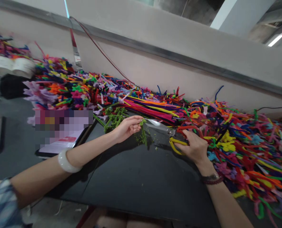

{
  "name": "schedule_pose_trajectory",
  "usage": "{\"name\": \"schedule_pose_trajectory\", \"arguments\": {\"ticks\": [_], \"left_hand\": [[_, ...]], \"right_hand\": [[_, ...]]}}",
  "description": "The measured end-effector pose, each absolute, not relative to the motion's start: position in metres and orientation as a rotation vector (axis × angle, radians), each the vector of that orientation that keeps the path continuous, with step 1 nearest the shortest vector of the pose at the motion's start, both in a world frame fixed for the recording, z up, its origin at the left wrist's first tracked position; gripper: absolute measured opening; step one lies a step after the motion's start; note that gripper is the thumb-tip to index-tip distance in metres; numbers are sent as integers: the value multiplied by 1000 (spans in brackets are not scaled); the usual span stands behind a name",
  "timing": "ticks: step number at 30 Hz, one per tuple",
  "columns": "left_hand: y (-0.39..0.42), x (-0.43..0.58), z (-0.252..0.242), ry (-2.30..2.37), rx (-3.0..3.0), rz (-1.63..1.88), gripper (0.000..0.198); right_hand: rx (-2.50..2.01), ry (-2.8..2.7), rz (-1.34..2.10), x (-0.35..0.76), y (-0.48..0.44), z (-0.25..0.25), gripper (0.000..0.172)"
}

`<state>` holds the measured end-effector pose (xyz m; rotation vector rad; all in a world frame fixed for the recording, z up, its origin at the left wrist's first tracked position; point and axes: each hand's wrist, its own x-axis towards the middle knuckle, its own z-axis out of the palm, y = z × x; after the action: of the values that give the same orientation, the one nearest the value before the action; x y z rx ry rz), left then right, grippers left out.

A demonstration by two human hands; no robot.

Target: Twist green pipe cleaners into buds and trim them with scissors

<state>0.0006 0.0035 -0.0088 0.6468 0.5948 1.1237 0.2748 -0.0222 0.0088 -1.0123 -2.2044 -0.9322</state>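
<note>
Between the thumb and fingers of my left hand (128, 128) is a green pipe cleaner piece (143, 134), its stems hanging down toward the table. My right hand (194, 146) grips a pair of scissors (158, 126) with one red and one yellow handle. The blades are parted and point left, their tips close to the green piece by my left fingertips. Green fuzz clippings (156, 148) are scattered on the dark table below. More bent green pipe cleaner pieces (114, 118) lie just behind my left hand.
A long heap of coloured pipe cleaners (226, 139) runs along the wall. Straight pink and orange pipe cleaners (150, 109) lie bundled in its middle. A tablet or phone (67, 139) leans at left, near white cups (24, 67). The black table's (141, 190) front edge is close to me.
</note>
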Motion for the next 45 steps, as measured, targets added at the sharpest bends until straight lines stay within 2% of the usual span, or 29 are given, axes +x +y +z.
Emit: {"name": "schedule_pose_trajectory", "arguments": {"ticks": [10, 40, 45], "left_hand": [[0, 0, -4, 640, 604, 1033, 14], [-1, 2, -5, 689, 747, 1010, 11], [-1, 1, -5, 711, 750, 1016, 11]], "right_hand": [[-920, -2228, -1026, 275, -24, 11, 34], [-925, -2268, -972, 276, -25, 11, 25], [-953, -2174, -982, 276, -24, 10, 32]]}}
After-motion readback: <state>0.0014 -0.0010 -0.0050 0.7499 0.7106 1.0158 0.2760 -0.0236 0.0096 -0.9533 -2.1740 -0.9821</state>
